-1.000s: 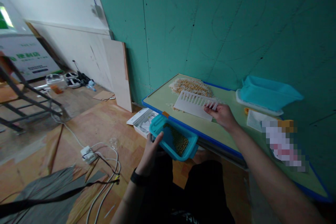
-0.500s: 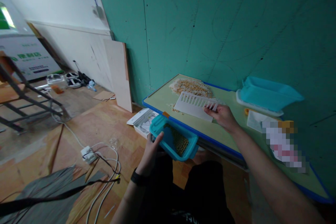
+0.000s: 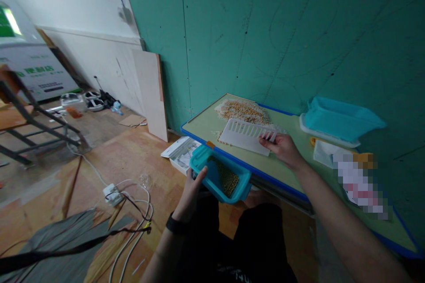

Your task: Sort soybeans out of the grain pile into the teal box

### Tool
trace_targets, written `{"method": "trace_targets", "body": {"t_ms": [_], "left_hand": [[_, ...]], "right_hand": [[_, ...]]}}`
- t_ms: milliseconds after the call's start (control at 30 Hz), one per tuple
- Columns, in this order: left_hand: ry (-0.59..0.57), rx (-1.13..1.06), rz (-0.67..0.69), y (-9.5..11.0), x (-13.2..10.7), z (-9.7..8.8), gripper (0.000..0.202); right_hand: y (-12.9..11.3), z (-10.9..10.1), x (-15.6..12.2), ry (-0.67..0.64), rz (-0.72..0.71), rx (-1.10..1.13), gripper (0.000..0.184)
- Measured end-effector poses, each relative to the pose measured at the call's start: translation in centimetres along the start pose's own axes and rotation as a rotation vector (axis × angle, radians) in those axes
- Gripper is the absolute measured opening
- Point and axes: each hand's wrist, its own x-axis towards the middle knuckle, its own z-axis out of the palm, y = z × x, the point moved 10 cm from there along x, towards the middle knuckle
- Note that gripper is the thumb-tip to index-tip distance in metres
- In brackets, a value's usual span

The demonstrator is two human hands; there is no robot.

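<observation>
My left hand [image 3: 192,188] grips the left end of a small blue plastic bin [image 3: 245,185], thumb over its rim. Greenish-yellow beans [image 3: 229,181] lie inside the bin, which is held just below the table's near edge. In my right hand [image 3: 282,148] is a white slotted plastic plate [image 3: 241,138], pinched at its right end between thumb and fingers. Its row of slots faces the far side. Behind the plate, a pile of tan beans mixed with white grains [image 3: 245,111] is spread on the table [image 3: 202,124]. A few loose beans lie by the plate's left end.
A larger blue bin [image 3: 338,117] sits on a white lid or tray at the table's right, against the green wall [image 3: 219,31]. Nearer are a pixelated packet [image 3: 360,185] and something yellow. An opened white box [image 3: 182,154], cables and a power strip [image 3: 113,194] are on the floor.
</observation>
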Motion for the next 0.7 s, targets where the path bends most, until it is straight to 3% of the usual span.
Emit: {"method": "trace_targets", "body": {"t_ms": [700], "left_hand": [[-0.028,-0.031,0.038,0.5,-0.6,0.5,0.091]], "right_hand": [[-2.0,1.1,-1.2,-0.093,-0.026,-0.02,0.056]]}}
